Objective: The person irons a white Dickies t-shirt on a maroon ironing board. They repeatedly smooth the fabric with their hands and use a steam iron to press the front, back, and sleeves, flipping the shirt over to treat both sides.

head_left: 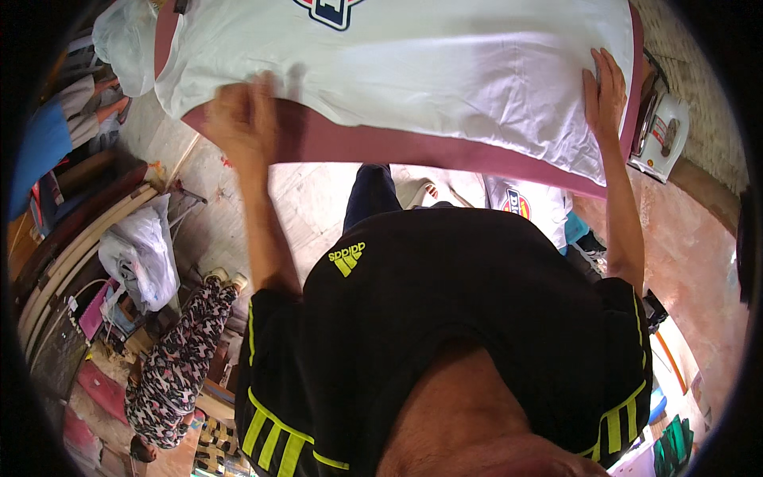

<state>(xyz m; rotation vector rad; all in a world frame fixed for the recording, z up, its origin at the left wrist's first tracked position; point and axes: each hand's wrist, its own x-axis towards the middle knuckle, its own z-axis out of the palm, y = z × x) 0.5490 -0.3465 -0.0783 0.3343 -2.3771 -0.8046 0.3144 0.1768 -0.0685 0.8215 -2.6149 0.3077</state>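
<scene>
A white T-shirt (445, 87) with a dark-edged printed badge lies spread over a maroon-covered ironing board (445, 151). Light creases run through the cloth near its right end. My right hand (606, 99) rests on the shirt there, fingers stretched out on the cloth. Over the near left edge of the shirt is my left hand (242, 119), smeared by motion, so its fingers cannot be made out. At the board's right end stands a white clothes iron (660, 137).
Another white printed garment (517, 200) lies below the board. A clear plastic bag (123, 48) hangs by the board's left end, and a white plastic bag (143, 254) sits among clutter at left. Someone in patterned clothes (179, 370) is at lower left.
</scene>
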